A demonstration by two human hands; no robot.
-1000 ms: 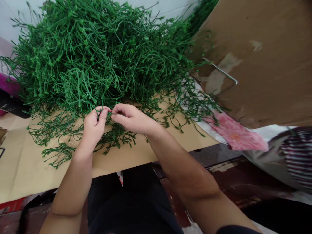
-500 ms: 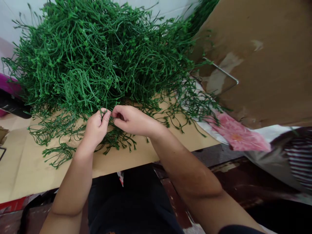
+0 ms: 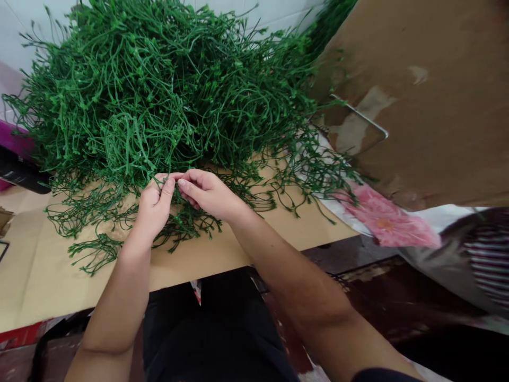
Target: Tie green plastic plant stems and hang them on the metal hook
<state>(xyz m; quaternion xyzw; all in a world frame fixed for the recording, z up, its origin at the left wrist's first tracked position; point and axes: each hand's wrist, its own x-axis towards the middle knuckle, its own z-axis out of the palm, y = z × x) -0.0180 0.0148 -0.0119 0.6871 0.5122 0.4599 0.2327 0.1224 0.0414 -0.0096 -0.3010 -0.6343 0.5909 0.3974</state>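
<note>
A large heap of thin green plastic stems [image 3: 191, 85] covers the back of the cardboard-covered table [image 3: 222, 249]. At its front edge my left hand [image 3: 157, 199] pinches a green stem between thumb and fingers. My right hand [image 3: 204, 191] meets it from the right, thumb and fingertips pressed together; whatever is between them is too small to make out. Beneath and beside both hands lie loose stems [image 3: 97, 252], some spread towards the left front.
A big brown cardboard sheet [image 3: 437, 106] with a bent metal wire [image 3: 369, 119] stands at the right. Below it lies a pink flower-patterned packet [image 3: 387, 217]. A black object [image 3: 24, 172] is at the left edge.
My right hand has closed its fingers and moved slightly left, against my left hand. My left hand has shifted a little and still pinches the stem.
</note>
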